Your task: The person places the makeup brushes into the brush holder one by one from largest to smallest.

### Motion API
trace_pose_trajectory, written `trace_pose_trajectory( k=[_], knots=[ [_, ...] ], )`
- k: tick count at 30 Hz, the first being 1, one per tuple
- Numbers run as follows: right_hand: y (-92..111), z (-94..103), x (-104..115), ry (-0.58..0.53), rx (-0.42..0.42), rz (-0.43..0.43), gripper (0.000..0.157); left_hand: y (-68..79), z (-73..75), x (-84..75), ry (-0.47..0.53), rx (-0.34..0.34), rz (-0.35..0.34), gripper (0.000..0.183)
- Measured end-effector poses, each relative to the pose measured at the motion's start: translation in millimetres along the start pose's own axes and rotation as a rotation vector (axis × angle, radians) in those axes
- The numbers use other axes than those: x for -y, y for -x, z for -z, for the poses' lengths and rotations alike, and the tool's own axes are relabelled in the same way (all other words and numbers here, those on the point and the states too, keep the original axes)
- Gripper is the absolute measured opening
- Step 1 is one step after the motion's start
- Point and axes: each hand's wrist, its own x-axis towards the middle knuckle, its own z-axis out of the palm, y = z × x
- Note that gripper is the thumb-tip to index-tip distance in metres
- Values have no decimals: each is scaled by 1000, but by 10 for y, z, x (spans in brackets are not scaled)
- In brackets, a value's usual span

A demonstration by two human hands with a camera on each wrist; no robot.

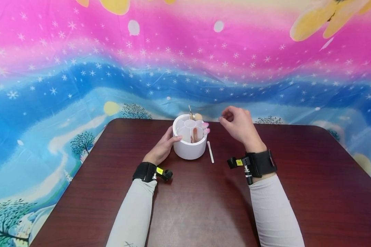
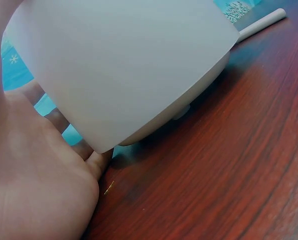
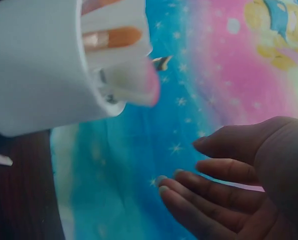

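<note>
My left hand (image 1: 161, 145) holds the left side of a round white makeup brush holder (image 1: 190, 151), the thumb at its rim and the fingers along its outer wall. Inside, dividers split the holder into compartments. Makeup brushes with orange-brown bristles (image 1: 195, 133) stand toward the front, and pink-tipped brushes (image 1: 205, 128) lean at the right rim. In the right wrist view, my right hand (image 3: 229, 185) hangs in the air beside the holder with loosely bent fingers and nothing in them. A thin white-handled brush (image 1: 211, 152) lies on the table just right of the holder.
The dark red wooden table (image 1: 191, 206) ends a little behind the holder. A patterned cloth backdrop (image 1: 185, 75) hangs behind it. Each wrist wears a black strap with a small camera, such as the right wrist camera (image 1: 235, 162).
</note>
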Motion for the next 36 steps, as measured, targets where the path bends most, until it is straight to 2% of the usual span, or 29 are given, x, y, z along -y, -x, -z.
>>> trace_pose_trajectory(
  k=[4,9,13,16,19,21,28,36],
  knots=[
    [-7,-37,-84,65,88,-40,16,6,-2,-9,0,3,-6,63],
    [-12,-107,-182,137,237,-59,18,10,-4,-19,-2,5,13,62],
    [-14,-211,-238,158,340,-65,20,15,1,-36,-15,13,28,63],
    [-11,-311,-250,183,393,-78,18,52,-25,-106,-35,23,32,64],
    [-7,-413,-253,196,432,-96,11,107,-77,-203,-50,26,26,64],
    [-3,-475,-261,202,448,-101,7,108,-82,-209,-55,27,22,63],
    [35,-626,-301,184,553,-173,9,13,-7,-36,-28,27,20,63],
    [37,-713,-289,189,578,-191,6,4,4,-5,-4,6,12,64]
  ],
)
